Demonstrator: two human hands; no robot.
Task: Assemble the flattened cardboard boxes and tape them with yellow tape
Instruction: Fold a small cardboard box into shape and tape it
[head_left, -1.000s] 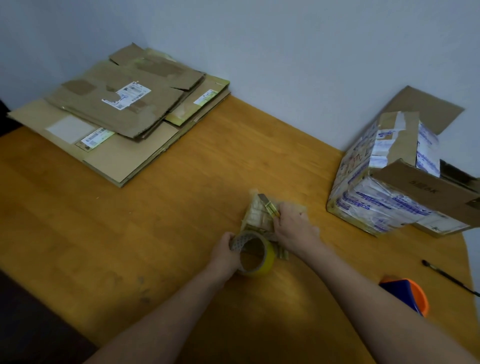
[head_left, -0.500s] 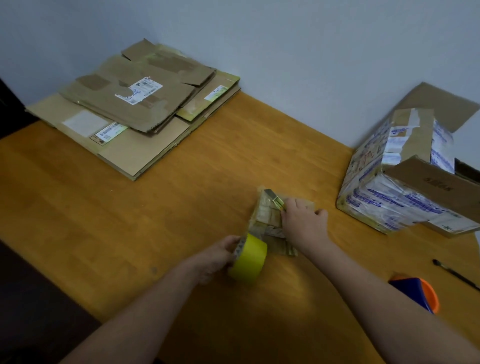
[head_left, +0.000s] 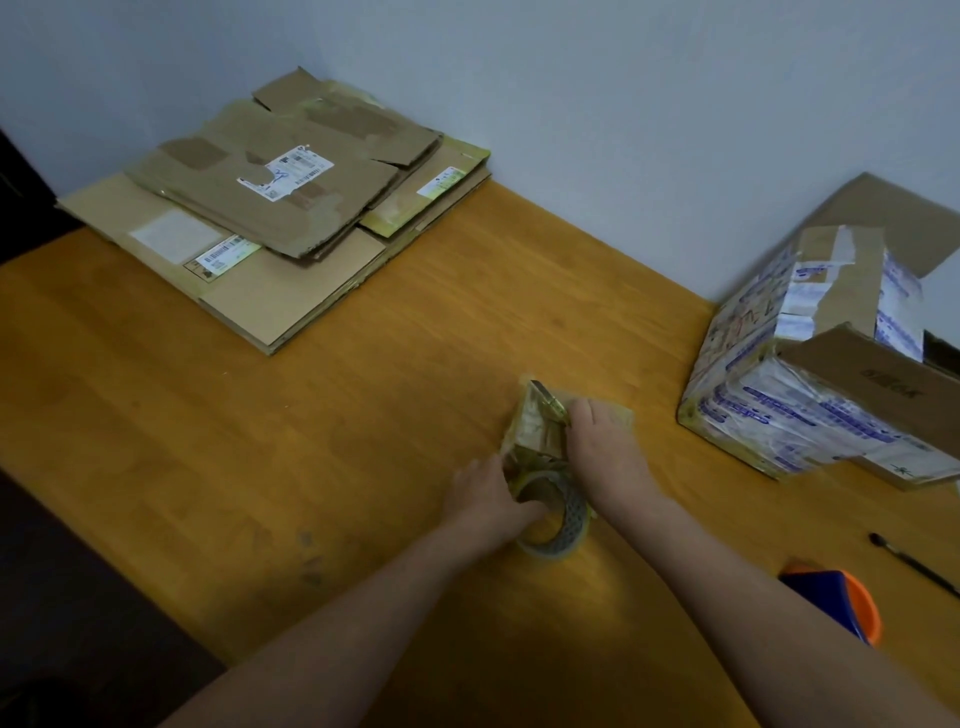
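A small cardboard box (head_left: 537, 428) wrapped in yellow tape sits at the middle of the wooden table (head_left: 311, 441). My right hand (head_left: 605, 452) rests on top of it, fingers curled over its upper edge. My left hand (head_left: 485, 493) grips the roll of yellow tape (head_left: 553, 525), held against the box's near side with its core facing up. A stack of flattened cardboard boxes (head_left: 270, 208) lies at the far left against the wall.
A larger assembled box (head_left: 831, 374) covered in printed tape, flaps open, stands at the right by the wall. A blue and orange object (head_left: 836, 603) and a dark pen (head_left: 909, 564) lie near the right edge. The table's near-left edge drops to dark floor.
My left hand has turned the tape roll from edge-on to core-up and brought it closer against the box. My right hand stays on the box.
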